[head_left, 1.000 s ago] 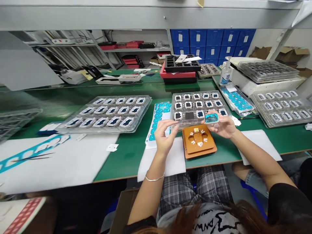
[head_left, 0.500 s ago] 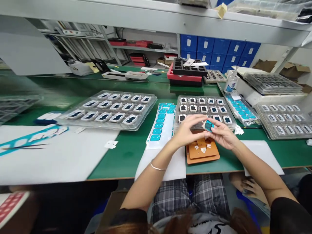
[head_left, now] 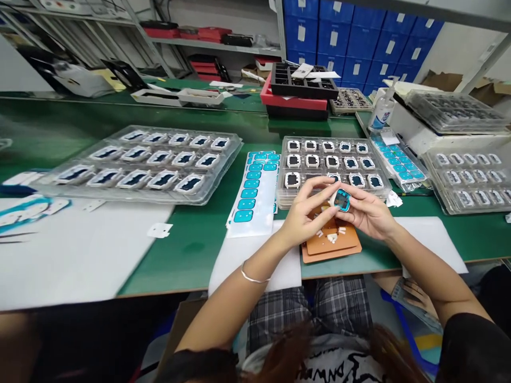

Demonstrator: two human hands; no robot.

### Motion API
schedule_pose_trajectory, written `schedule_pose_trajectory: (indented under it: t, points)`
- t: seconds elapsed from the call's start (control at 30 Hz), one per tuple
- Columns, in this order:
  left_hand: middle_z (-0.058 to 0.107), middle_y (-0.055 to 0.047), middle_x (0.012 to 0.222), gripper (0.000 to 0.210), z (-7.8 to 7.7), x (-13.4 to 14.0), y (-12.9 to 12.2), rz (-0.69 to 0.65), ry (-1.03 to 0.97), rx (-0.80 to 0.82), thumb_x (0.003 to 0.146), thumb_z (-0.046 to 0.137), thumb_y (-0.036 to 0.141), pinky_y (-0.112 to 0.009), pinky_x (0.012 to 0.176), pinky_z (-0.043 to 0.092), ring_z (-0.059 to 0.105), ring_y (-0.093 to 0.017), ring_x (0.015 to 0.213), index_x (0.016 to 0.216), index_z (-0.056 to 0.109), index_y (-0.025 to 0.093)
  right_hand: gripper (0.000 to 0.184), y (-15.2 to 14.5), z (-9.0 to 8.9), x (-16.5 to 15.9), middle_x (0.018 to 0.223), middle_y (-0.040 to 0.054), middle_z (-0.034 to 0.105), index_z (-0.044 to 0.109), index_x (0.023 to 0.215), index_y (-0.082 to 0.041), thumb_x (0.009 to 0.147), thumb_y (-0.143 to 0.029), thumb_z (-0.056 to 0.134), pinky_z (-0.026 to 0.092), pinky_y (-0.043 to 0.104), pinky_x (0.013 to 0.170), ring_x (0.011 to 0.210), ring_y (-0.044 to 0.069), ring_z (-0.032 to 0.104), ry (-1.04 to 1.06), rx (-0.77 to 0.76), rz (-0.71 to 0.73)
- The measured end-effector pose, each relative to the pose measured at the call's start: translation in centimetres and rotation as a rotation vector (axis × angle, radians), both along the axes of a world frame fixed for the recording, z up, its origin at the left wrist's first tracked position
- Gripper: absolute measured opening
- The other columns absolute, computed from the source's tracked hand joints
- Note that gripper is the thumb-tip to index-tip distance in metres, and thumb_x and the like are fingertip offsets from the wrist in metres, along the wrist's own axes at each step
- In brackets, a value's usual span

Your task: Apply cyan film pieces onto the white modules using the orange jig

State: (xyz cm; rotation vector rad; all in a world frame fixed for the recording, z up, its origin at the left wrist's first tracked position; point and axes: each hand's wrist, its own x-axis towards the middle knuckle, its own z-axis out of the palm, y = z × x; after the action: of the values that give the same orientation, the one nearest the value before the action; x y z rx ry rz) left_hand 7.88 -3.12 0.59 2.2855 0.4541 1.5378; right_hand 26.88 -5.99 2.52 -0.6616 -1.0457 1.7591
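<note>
Casing [head_left: 342, 200] was pinched by the left grip [head_left: 308, 214] and right grip [head_left: 370, 211]; it was judged light, stiff, easily scratched, best held by its rim.

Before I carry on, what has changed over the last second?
The left hand has moved rightward over the orange fixture, bringing its fingertips to the teal-edged part; whether they grip it is unclear. The part looks turned, and the right hand still holds it. The fixture and the sheet of teal stickers stayed put.
</note>
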Motion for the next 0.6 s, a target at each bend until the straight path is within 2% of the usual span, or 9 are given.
schedule_pose_trajectory:
  t: [0.1, 0.23, 0.43, 0.6]
  points:
    - [0.052, -0.01, 0.136, 0.049, -0.09, 0.09, -0.05, 0.024, 0.008, 0.051, 0.097, 0.055, 0.029, -0.041, 0.103, 0.048, 0.054, -0.021, 0.122, 0.144, 0.046, 0.033, 0.031, -0.02, 0.11, -0.08, 0.107, 0.0001, 0.074, 0.073, 0.108, -0.028, 0.078, -0.027, 0.078, 0.061, 0.03, 0.087, 0.086, 0.012, 0.071, 0.012, -0.023, 0.027]
    - [0.064, -0.008, 0.122, 0.048, -0.05, 0.06, -0.08, 0.055, 0.001, 0.083, 0.095, 0.059, 0.031, -0.041, 0.097, 0.05, 0.058, -0.021, 0.112, 0.141, 0.049, 0.03, 0.033, -0.12, 0.17, -0.17, 0.103, 0.0005, 0.075, 0.073, 0.109, -0.027, 0.077, -0.029, 0.08, 0.062, 0.026, 0.079, 0.081, 0.011, 0.07, 0.011, -0.015, 0.046]
    - [0.072, -0.005, 0.112, 0.052, 0.31, -0.3, -0.12, 0.098, -0.069, 0.153, 0.082, 0.075, 0.04, -0.038, 0.086, 0.053, 0.061, -0.02, 0.1, 0.13, 0.057, 0.03, 0.041, -0.53, -0.09, 0.09, 0.115, 0.0048, 0.072, 0.071, 0.113, -0.026, 0.074, -0.023, 0.08, 0.058, 0.033, 0.086, 0.095, 0.018, 0.07, -0.125, 0.132, 0.012]
    - [0.075, -0.004, 0.106, 0.047, 0.72, -0.39, -0.48, 0.102, -0.036, 0.196, 0.077, 0.078, 0.041, -0.036, 0.082, 0.053, 0.062, -0.019, 0.097, 0.12, 0.061, 0.028, 0.034, -0.47, -0.64, 0.32, 0.1, 0.005, 0.076, 0.075, 0.106, -0.026, 0.072, -0.026, 0.08, 0.06, 0.032, 0.071, 0.079, 0.018, 0.071, -0.177, 0.23, -0.051]
